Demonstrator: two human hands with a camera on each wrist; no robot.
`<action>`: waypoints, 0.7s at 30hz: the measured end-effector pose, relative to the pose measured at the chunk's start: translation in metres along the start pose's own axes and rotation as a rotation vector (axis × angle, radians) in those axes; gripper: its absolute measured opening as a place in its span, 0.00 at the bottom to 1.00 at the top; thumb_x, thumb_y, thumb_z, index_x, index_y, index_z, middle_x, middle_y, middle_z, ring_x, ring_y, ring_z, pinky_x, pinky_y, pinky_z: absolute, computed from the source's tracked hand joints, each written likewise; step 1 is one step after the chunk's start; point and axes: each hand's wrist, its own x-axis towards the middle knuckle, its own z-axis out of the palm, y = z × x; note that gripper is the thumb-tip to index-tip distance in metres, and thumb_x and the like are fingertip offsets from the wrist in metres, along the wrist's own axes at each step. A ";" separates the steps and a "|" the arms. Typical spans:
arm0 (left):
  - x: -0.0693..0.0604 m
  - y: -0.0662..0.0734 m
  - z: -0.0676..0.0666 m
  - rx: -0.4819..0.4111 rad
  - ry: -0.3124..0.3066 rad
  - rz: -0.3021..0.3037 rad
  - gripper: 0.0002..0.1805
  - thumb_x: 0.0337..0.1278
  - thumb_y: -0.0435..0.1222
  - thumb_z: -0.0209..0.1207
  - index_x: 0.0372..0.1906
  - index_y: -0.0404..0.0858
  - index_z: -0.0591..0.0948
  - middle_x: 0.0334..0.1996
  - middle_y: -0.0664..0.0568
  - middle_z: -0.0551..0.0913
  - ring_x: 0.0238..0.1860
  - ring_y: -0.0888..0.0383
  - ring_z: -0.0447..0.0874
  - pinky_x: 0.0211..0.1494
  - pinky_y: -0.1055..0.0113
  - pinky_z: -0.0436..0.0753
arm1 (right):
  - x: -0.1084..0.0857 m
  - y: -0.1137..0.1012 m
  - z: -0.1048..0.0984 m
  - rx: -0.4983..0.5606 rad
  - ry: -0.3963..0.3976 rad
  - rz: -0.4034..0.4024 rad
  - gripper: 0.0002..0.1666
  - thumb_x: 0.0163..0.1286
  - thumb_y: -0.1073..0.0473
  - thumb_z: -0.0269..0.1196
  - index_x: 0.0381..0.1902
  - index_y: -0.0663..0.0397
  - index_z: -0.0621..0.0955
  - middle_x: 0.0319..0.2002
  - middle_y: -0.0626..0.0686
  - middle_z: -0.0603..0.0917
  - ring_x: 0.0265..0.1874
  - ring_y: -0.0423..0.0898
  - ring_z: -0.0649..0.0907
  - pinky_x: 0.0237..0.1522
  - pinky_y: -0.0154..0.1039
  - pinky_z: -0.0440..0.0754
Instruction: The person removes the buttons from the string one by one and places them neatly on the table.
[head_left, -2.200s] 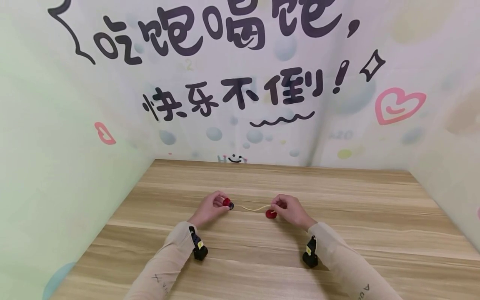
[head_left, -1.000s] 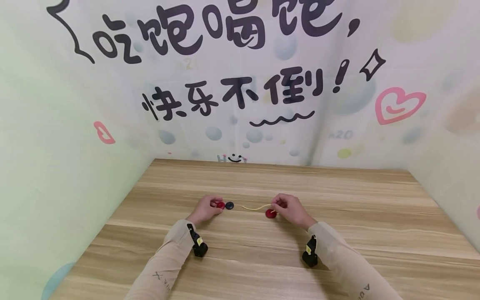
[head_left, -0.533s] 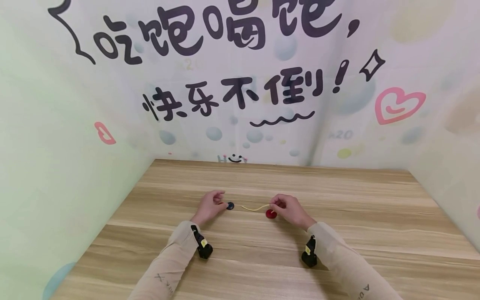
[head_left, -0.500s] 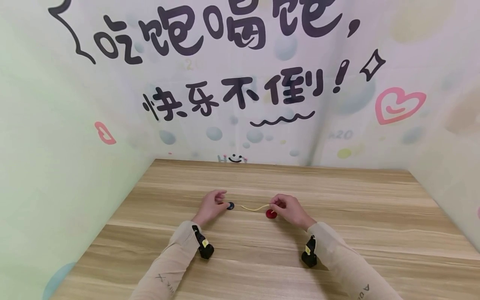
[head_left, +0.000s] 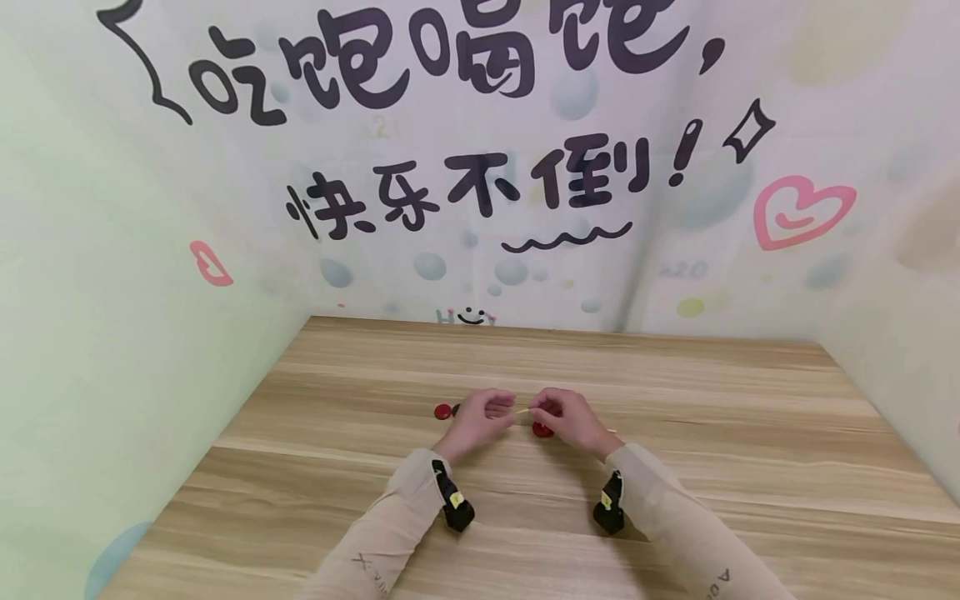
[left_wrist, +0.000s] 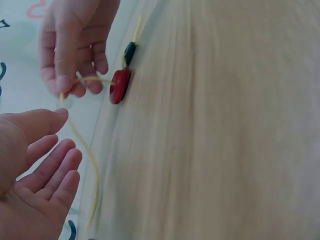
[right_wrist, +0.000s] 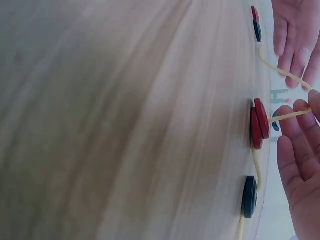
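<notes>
My right hand point(head_left: 572, 421) pinches a yellow string point(left_wrist: 94, 165) between thumb and fingertips. From that pinch the string runs through red discs point(right_wrist: 260, 124), lying together on the table, and on to a dark disc point(right_wrist: 249, 197). Its free end hangs curved beside my left hand point(left_wrist: 37, 170). My left hand point(head_left: 480, 421) has its fingers loosely extended and its thumb near the string, just left of the right fingertips; no grip shows. Left of it, a loose red disc point(head_left: 443, 412) lies beside a dark disc point(right_wrist: 257, 30), partly hidden in the head view.
The wooden table point(head_left: 480, 508) reaches back to a printed white curtain point(head_left: 480, 275), with pale side walls at left and right. Black wrist cameras point(head_left: 457, 510) are strapped below both hands.
My left hand has left the loose red and dark discs and moved right, close to the right hand. The right hand has shifted slightly left with the string. The loose red disc is uncovered.
</notes>
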 end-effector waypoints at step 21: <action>0.003 0.016 0.011 0.131 0.116 -0.030 0.08 0.56 0.37 0.55 0.33 0.37 0.81 0.28 0.54 0.80 0.30 0.63 0.74 0.35 0.71 0.73 | 0.002 0.006 0.002 -0.039 -0.037 -0.015 0.04 0.59 0.68 0.59 0.33 0.61 0.79 0.32 0.53 0.80 0.31 0.43 0.77 0.34 0.36 0.76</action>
